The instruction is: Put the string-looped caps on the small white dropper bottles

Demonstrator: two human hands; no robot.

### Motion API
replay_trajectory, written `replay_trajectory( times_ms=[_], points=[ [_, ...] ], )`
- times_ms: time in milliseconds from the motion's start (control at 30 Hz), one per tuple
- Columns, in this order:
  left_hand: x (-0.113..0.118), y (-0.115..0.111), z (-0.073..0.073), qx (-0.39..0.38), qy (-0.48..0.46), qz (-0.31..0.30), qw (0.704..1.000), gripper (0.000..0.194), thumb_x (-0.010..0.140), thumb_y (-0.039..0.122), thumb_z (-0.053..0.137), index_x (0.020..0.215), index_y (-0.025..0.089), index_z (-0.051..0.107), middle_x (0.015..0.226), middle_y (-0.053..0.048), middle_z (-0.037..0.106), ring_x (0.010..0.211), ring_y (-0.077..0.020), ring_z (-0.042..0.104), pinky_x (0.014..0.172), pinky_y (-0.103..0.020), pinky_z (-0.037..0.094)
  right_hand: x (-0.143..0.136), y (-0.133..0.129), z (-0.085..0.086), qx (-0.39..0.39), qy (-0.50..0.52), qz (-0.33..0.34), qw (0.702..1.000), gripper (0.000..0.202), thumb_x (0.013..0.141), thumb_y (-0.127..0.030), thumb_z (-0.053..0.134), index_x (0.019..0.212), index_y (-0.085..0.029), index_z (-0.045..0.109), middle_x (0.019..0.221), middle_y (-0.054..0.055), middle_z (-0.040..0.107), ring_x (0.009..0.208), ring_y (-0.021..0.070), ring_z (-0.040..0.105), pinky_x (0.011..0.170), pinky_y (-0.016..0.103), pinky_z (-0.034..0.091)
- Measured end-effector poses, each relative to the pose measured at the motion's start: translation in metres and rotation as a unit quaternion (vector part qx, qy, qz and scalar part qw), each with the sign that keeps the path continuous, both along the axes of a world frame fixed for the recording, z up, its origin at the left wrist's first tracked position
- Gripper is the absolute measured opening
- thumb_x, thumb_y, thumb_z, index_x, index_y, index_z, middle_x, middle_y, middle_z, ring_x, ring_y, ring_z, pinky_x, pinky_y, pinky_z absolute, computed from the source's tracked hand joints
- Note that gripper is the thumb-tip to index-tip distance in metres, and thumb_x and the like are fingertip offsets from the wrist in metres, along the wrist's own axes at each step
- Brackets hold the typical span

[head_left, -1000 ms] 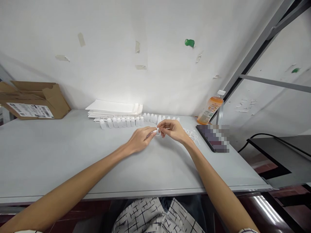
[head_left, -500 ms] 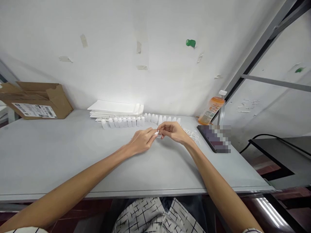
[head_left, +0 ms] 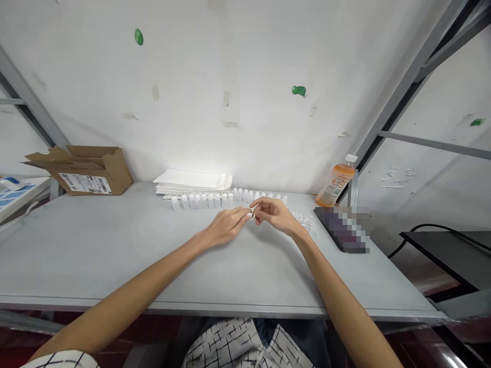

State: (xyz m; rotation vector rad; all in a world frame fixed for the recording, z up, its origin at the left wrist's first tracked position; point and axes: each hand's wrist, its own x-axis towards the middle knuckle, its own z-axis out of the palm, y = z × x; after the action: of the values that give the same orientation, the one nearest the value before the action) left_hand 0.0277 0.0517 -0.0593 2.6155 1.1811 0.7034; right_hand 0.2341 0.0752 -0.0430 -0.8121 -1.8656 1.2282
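Observation:
Over the middle of the grey table, my left hand (head_left: 227, 226) has its fingers closed on a small white piece (head_left: 250, 216), mostly hidden by the fingertips. My right hand (head_left: 273, 213) meets it from the right, thumb and forefinger pinched on a thin white loop at that piece. Just behind the hands stands a row of small white bottles (head_left: 204, 201), and more of them (head_left: 245, 195) continue to the right, partly behind my right hand. Beside my right wrist lies a loose pile of thin white strips (head_left: 306, 223).
White sheets (head_left: 192, 180) are stacked by the wall. An open cardboard box (head_left: 95, 176) sits at the back left. At the right are an orange drink bottle (head_left: 336, 184) and a dark phone-like device (head_left: 341, 230), partly pixelated. The table's front edge (head_left: 238, 308) runs below my forearms.
The camera view has shifted, showing more of the left side. Both hands stay together at the small white piece, and the white loop shows less between the fingertips.

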Motion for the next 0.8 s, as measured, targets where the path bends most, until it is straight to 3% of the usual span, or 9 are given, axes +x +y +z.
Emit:
replay_trajectory(
  times_ms=[167, 300, 400, 533, 633, 800],
  points=[
    [-0.023, -0.015, 0.008, -0.004, -0.037, 0.033, 0.999, 0.040, 0.105, 0.035, 0.024, 0.125, 0.020, 0.056, 0.121, -0.009, 0.067, 0.100, -0.0215, 0.065, 0.086, -0.034, 0.048, 0.006, -0.004, 0.012, 0.008, -0.014, -0.055, 0.998, 0.032, 0.083, -0.044, 0.066, 0.100, -0.017, 0.065, 0.081, 0.005, 0.067, 0.065, 0.0163, 0.065, 0.061, 0.032, 0.056],
    [-0.065, -0.027, 0.002, -0.017, -0.077, 0.119, 0.990, 0.042, 0.101, 0.042, 0.033, 0.129, 0.018, 0.052, 0.109, -0.010, 0.069, 0.092, -0.0223, 0.067, 0.082, -0.034, 0.051, 0.012, 0.000, 0.010, 0.024, -0.035, -0.103, 0.994, 0.038, 0.084, -0.053, 0.065, 0.094, -0.016, 0.065, 0.082, 0.006, 0.067, 0.063, 0.0159, 0.064, 0.059, 0.031, 0.056],
    [-0.103, -0.030, -0.004, -0.011, -0.155, 0.218, 0.964, 0.051, 0.092, 0.052, 0.046, 0.126, 0.015, 0.055, 0.102, -0.010, 0.070, 0.081, -0.0213, 0.067, 0.076, -0.034, 0.053, 0.013, 0.002, 0.006, 0.040, -0.070, -0.111, 0.990, 0.038, 0.087, -0.054, 0.062, 0.088, -0.016, 0.065, 0.083, 0.007, 0.067, 0.065, 0.0166, 0.065, 0.059, 0.031, 0.055],
    [-0.147, -0.027, -0.012, -0.020, -0.254, 0.310, 0.916, 0.053, 0.075, 0.061, 0.062, 0.104, 0.016, 0.065, 0.093, -0.010, 0.074, 0.090, -0.0262, 0.070, 0.080, -0.036, 0.055, 0.012, 0.002, 0.002, 0.070, -0.133, -0.122, 0.981, 0.036, 0.090, -0.051, 0.058, 0.081, -0.017, 0.066, 0.079, 0.007, 0.068, 0.062, 0.0167, 0.064, 0.060, 0.031, 0.053],
    [-0.168, -0.026, -0.020, -0.046, -0.294, 0.334, 0.895, 0.049, 0.067, 0.061, 0.070, 0.091, 0.017, 0.068, 0.090, -0.009, 0.076, 0.089, -0.0276, 0.072, 0.085, -0.038, 0.055, 0.011, 0.002, 0.000, 0.093, -0.178, -0.126, 0.972, 0.038, 0.092, -0.050, 0.054, 0.075, -0.018, 0.065, 0.074, 0.006, 0.068, 0.062, 0.0174, 0.064, 0.063, 0.032, 0.052],
    [-0.182, -0.021, -0.032, -0.068, -0.304, 0.347, 0.885, 0.047, 0.059, 0.055, 0.076, 0.087, 0.017, 0.072, 0.086, -0.009, 0.078, 0.089, -0.0296, 0.074, 0.087, -0.039, 0.057, 0.012, 0.005, -0.004, 0.106, -0.224, -0.131, 0.960, 0.042, 0.093, -0.052, 0.051, 0.072, -0.018, 0.063, 0.068, 0.005, 0.068, 0.060, 0.0178, 0.063, 0.063, 0.032, 0.049]
  ],
)
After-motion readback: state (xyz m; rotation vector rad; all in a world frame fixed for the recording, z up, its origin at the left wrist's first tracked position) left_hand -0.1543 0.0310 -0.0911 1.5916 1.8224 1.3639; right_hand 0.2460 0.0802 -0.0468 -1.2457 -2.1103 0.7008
